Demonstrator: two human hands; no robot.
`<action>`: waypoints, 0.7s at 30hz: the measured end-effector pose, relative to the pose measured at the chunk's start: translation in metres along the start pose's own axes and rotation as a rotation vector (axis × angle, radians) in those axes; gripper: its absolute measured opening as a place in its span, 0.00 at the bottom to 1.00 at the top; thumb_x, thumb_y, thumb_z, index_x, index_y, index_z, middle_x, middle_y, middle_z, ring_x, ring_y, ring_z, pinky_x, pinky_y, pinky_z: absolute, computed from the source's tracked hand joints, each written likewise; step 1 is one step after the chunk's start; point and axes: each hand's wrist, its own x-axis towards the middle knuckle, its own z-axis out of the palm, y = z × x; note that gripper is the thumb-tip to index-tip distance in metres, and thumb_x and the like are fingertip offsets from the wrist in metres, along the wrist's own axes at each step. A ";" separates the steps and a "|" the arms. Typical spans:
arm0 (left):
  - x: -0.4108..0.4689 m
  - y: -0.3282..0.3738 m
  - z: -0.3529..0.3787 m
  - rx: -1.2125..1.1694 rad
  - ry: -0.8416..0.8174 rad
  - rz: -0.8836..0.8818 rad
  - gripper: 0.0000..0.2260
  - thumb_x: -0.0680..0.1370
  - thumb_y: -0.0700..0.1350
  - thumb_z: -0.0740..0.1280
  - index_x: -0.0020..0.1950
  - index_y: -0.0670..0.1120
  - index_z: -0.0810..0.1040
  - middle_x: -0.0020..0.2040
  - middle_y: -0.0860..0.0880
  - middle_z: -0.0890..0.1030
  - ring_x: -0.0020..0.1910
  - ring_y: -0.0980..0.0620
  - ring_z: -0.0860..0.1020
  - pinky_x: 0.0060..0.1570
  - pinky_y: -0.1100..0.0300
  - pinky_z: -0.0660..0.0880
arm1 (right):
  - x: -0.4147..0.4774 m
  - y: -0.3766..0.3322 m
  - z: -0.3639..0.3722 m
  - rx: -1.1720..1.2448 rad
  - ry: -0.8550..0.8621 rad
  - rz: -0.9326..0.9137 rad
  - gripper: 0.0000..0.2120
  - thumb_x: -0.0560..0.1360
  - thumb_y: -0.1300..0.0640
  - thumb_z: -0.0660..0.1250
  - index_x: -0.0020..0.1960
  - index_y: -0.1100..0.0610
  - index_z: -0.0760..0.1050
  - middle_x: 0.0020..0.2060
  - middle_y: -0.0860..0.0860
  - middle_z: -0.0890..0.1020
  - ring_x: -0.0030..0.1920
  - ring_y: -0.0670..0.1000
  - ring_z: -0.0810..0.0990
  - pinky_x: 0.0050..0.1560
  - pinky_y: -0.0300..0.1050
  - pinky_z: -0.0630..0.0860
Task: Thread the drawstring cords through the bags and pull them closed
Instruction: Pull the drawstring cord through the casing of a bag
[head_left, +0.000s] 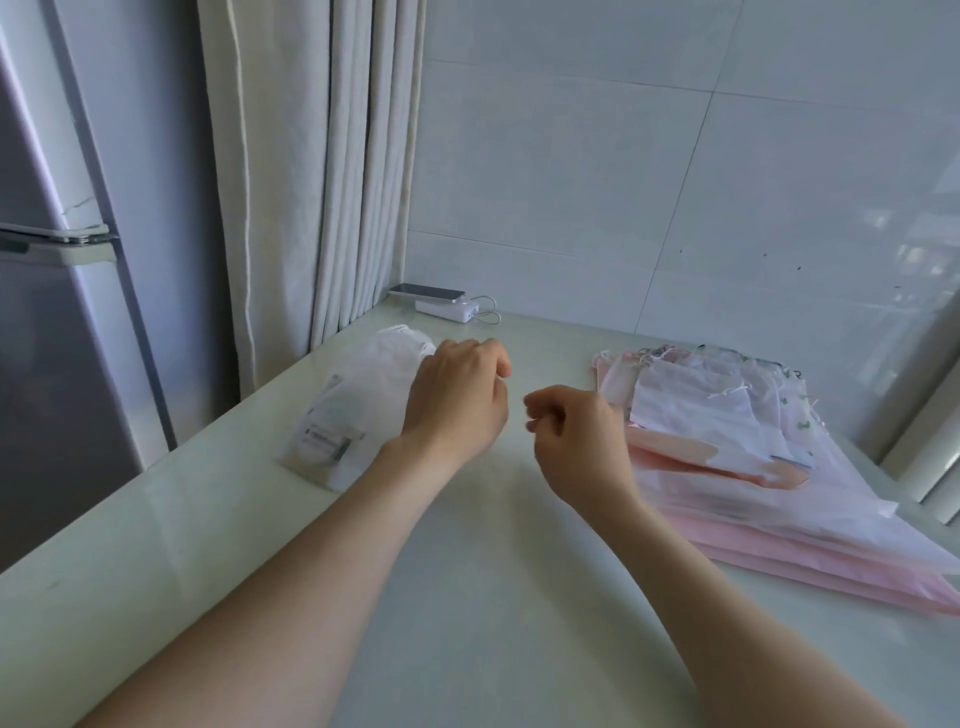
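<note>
**Drawstring bags stacked at right, both hands raised mid-table**

Drawstring bags: flat pile of thin pink and white translucent plastic bags on the right side of the pale green table. Frayed white cord ends show at the pile's far edge. Top bag is white, the lower ones pink.

Left hand: back toward the camera, fingers curled downward, fingertips hidden. It partly covers the right edge of a clear plastic packet with a printed label that lies flat on the table's left side. Cannot tell whether it holds anything.

Right hand: just beside the bag pile, fingers curled in, thumb and forefinger drawn close together. No cord is clearly visible between them, so cannot tell if something is pinched.

Hands near each other, not touching.

Back corner: dark phone resting on a white power bank, with a white cable looped beside it. Cream pleated curtain and grey refrigerator at left. White tiled wall behind.
</note>
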 end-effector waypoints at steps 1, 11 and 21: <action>-0.002 0.003 0.002 -0.006 -0.029 0.014 0.11 0.80 0.38 0.61 0.56 0.47 0.81 0.53 0.49 0.84 0.56 0.44 0.77 0.56 0.49 0.74 | 0.001 0.005 -0.007 -0.104 0.038 -0.038 0.19 0.75 0.70 0.61 0.57 0.58 0.86 0.48 0.52 0.88 0.51 0.52 0.85 0.56 0.44 0.78; -0.023 0.024 0.030 -0.020 -0.396 0.201 0.13 0.79 0.41 0.62 0.60 0.47 0.82 0.57 0.48 0.82 0.61 0.44 0.76 0.61 0.49 0.74 | 0.011 0.061 -0.055 -0.669 0.035 0.063 0.08 0.80 0.61 0.60 0.51 0.60 0.78 0.46 0.60 0.80 0.51 0.64 0.76 0.42 0.51 0.65; -0.026 0.019 0.035 -0.048 -0.480 0.246 0.11 0.81 0.43 0.63 0.57 0.48 0.83 0.56 0.48 0.81 0.58 0.46 0.77 0.59 0.49 0.76 | 0.009 0.058 -0.058 -0.600 -0.100 0.263 0.04 0.79 0.60 0.60 0.46 0.55 0.70 0.50 0.60 0.82 0.50 0.64 0.80 0.43 0.49 0.67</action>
